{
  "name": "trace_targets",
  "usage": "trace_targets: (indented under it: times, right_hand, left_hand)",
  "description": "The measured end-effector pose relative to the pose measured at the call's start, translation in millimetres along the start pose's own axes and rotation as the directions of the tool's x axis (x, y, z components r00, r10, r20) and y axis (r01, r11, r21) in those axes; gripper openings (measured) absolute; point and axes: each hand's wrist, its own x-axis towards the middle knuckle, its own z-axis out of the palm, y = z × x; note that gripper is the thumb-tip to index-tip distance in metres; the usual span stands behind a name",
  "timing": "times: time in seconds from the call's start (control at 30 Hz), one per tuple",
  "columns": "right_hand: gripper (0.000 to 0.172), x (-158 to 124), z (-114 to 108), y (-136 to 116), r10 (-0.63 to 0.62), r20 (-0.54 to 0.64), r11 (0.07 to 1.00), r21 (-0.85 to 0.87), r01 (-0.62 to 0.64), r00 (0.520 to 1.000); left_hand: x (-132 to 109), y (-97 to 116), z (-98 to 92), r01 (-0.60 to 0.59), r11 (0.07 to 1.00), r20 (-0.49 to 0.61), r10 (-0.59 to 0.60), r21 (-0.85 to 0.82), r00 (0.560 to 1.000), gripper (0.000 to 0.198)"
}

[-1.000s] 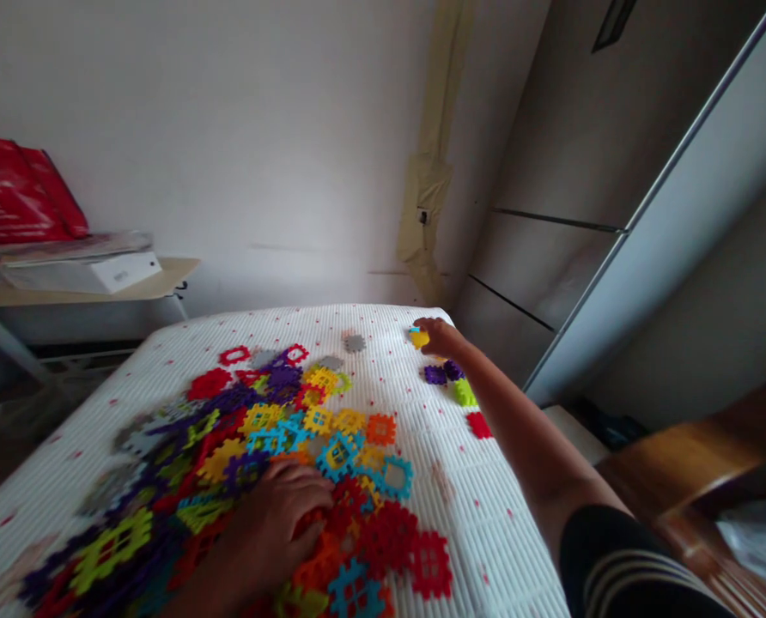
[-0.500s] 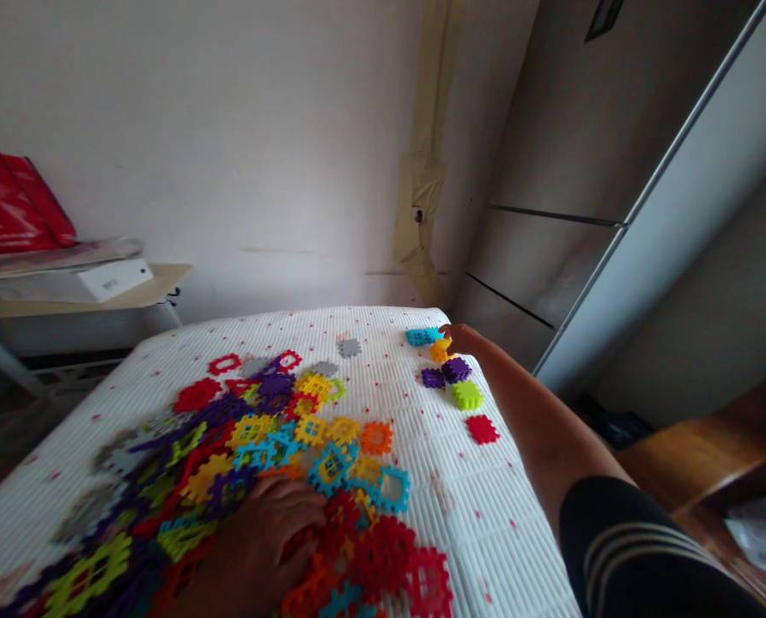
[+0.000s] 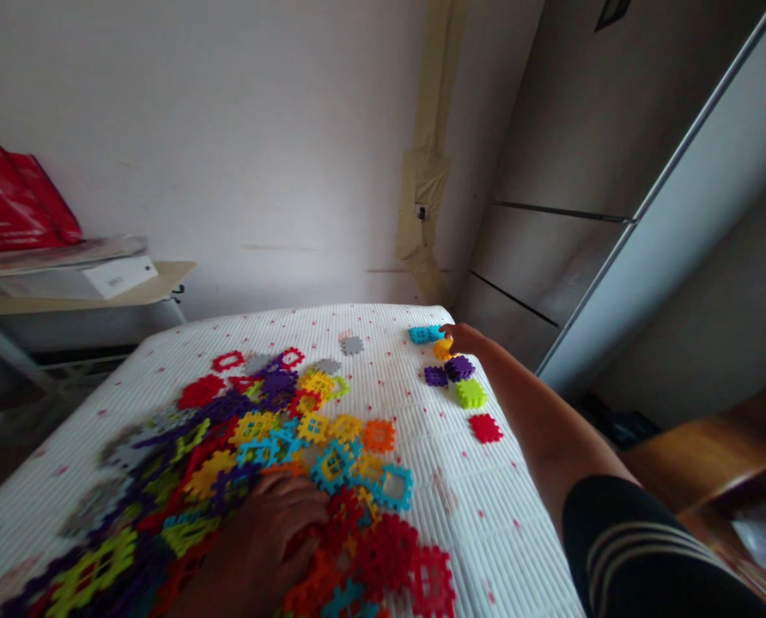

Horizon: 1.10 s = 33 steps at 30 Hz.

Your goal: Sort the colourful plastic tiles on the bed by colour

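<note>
My left hand (image 3: 273, 532) rests on a heap of colourful plastic interlocking tiles (image 3: 254, 425), thumb apart from the bent fingers, with red and orange tiles under and beside them. At the far right of the bed, my right hand (image 3: 464, 337) has its fingertips on a blue tile (image 3: 435, 333), partly covering it. Just below those fingers sits a yellow tile (image 3: 443, 348). Nearer to me lie a stack of purple tiles (image 3: 459, 368), a single purple tile (image 3: 435, 376), a green stack (image 3: 471, 394) and a red tile (image 3: 486, 427).
A white dotted bedspread (image 3: 389, 386) covers the surface. One grey tile (image 3: 352, 344) lies apart near the far edge. To the left, a small table (image 3: 144, 287) carries a white box (image 3: 109, 276) and a red bag (image 3: 22, 202). A grey wardrobe (image 3: 550, 189) stands on the right.
The view has shifted very slightly. Both hands stay in nearly the same places, and the tiles have not visibly moved.
</note>
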Motion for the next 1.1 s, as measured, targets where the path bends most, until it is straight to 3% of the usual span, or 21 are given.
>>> trace_targets:
  times: [0.2,0.53,0.77,0.93,1.1]
  right_hand:
    - [0.072,4.6,2.8,2.7,0.015,0.008,1.0,-0.001,-0.015,1.0]
    - [0.067,8.8,8.5,5.0,0.003,0.014,0.999,0.038,-0.004,1.0]
    - [0.064,0.5,-4.4,-5.7,0.011,-0.026,1.0,0.028,-0.01,1.0]
    - [0.061,0.9,-18.6,-44.8,-0.104,-0.119,0.992,0.063,0.112,0.987]
    - [0.037,2.3,-6.8,-125.5,-0.28,-0.109,0.938,0.179,0.296,0.954]
  left_hand:
    - [1.9,4.5,-4.0,0.001,1.0,-0.015,-0.001,-0.001,1.0,0.016]
    - [3.7,17.6,-11.3,0.099,0.992,0.005,-0.099,-0.083,0.995,0.018]
    - [2.8,17.2,-10.1,0.097,0.988,0.015,-0.096,-0.117,0.995,0.014]
    - [3.3,19.2,-12.2,0.1,0.99,0.017,-0.099,-0.101,0.995,0.013]
    - [3.1,20.2,-14.2,0.107,0.99,0.015,-0.106,-0.089,0.994,0.014]
